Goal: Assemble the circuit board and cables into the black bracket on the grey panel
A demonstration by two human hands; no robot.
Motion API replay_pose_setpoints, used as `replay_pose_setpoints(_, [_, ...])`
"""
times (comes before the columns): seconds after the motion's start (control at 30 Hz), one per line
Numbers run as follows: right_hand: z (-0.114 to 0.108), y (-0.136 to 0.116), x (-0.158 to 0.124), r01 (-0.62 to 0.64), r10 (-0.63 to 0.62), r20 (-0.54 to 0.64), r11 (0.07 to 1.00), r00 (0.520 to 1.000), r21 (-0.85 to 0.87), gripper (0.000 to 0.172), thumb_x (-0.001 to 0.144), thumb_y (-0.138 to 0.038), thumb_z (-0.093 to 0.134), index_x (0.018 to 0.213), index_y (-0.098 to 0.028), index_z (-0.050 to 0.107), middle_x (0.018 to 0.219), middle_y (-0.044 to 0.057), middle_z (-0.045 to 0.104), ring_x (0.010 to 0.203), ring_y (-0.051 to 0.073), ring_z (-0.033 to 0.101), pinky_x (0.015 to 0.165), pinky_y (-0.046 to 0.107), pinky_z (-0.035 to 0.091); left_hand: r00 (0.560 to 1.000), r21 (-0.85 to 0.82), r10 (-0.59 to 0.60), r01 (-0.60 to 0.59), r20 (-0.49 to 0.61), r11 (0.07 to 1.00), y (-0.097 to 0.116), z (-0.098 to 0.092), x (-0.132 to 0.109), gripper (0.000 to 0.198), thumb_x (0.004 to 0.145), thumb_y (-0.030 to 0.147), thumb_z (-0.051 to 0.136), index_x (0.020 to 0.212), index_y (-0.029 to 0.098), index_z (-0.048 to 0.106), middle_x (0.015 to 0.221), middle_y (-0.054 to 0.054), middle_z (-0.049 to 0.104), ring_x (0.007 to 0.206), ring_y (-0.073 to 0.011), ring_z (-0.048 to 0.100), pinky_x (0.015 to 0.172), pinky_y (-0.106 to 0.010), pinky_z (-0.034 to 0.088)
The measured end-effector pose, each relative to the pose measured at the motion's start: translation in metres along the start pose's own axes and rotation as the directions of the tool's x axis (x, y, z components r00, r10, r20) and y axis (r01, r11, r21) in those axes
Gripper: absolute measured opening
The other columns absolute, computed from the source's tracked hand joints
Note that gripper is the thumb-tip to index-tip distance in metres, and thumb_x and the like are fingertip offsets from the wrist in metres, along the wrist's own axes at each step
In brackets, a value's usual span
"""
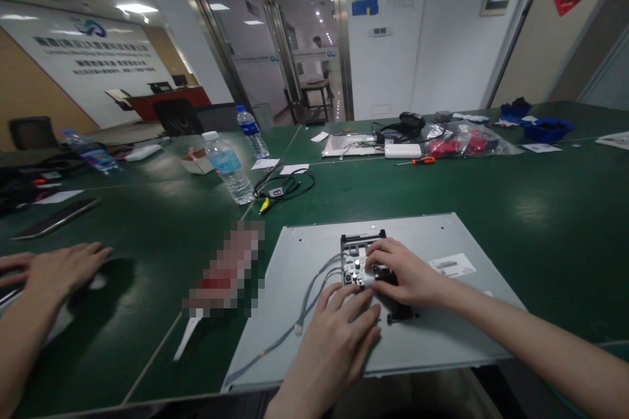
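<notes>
A pale grey flat metal panel (422,334) lies on the green table in front of me. On it sits a black bracket (363,236) carrying a small circuit board (352,268) with several metal-topped parts. My right hand (405,272) has its fingers bent around the board's right side, thumb and forefinger closed on it. At the board's near edge rest the fingertips of my left hand (339,330), fingers stretched and slightly apart, thumb clear of the board. Grey cables (307,304) run from the board over the panel to its near left corner.
Left of the panel lies a blurred-out red object (226,272). Another person's hand (63,268) rests at far left near a phone (56,218). Beyond stand water bottles (228,167), a black cable (295,191), an orange-handled screwdriver (422,161) and a plastic bag (472,137).
</notes>
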State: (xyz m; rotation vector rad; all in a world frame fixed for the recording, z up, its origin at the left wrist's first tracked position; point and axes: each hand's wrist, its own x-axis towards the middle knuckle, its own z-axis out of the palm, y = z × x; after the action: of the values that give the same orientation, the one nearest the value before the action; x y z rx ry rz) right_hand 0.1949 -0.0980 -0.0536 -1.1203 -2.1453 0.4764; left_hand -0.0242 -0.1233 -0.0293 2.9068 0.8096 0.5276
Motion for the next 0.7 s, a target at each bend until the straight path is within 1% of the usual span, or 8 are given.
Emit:
replay_pose_setpoints(0.17, [-0.0001,0.0010,-0.0002,-0.001,0.001,0.002,1.000,1.000,-0.010,0.023,0.079,-0.019,0.070,0.099,-0.021,0.060,0.114,0.007,0.058,0.109,0.023,0.052,0.097,0.041,0.041,1.000,0.004,0.003,-0.003,-0.013,1.000,-0.0007,0.0036,-0.0009,0.024,0.095,0.026,0.050,0.114,0.026,0.064,0.116,-0.004,0.066,0.113,-0.0266,0.055,0.102,-0.050,0.038])
replay_pose_setpoints(0.23, [0.0000,0.0007,-0.0003,-0.004,0.004,0.007,1.000,1.000,-0.011,0.020,0.082,-0.021,0.068,0.100,-0.021,0.060,0.114,0.007,0.058,0.109,0.023,0.052,0.097,0.041,0.041,1.000,0.007,0.001,-0.001,-0.010,1.000,-0.0012,0.0042,-0.0013,0.024,0.095,0.027,0.051,0.115,0.026,0.064,0.115,-0.004,0.066,0.113,-0.0268,0.055,0.102,-0.050,0.038])
replay_pose_setpoints(0.33, [0.0002,-0.0011,-0.0001,-0.004,0.004,0.001,1.000,1.000,-0.024,0.015,0.087,-0.017,0.061,0.101,-0.021,0.060,0.113,0.007,0.058,0.109,0.022,0.052,0.097,0.041,0.041,1.000,0.002,0.003,-0.003,-0.003,1.000,-0.0017,0.0042,-0.0013,0.025,0.095,0.027,0.050,0.116,0.027,0.064,0.117,-0.004,0.066,0.113,-0.0268,0.055,0.102,-0.051,0.039])
replay_pose_setpoints(0.53, [0.0024,-0.0043,-0.0003,0.021,-0.021,0.000,0.998,1.000,-0.065,0.018,0.082,-0.017,0.065,0.099,-0.020,0.060,0.112,0.007,0.058,0.107,0.023,0.052,0.095,0.040,0.043,1.000,-0.005,-0.016,0.016,0.018,1.000,-0.0007,0.0038,0.0007,0.025,0.095,0.028,0.050,0.116,0.026,0.063,0.117,-0.004,0.065,0.114,-0.0269,0.055,0.103,-0.052,0.039])
replay_pose_setpoints(0.7, [0.0037,-0.0024,-0.0003,0.032,-0.033,-0.011,0.997,0.999,-0.065,0.021,0.079,-0.014,0.066,0.098,-0.020,0.060,0.110,0.007,0.059,0.105,0.023,0.052,0.093,0.040,0.043,1.000,-0.001,-0.005,0.005,0.017,1.000,-0.0009,0.0033,0.0009,0.025,0.095,0.029,0.051,0.116,0.026,0.064,0.118,-0.005,0.065,0.115,-0.0275,0.054,0.102,-0.052,0.039])
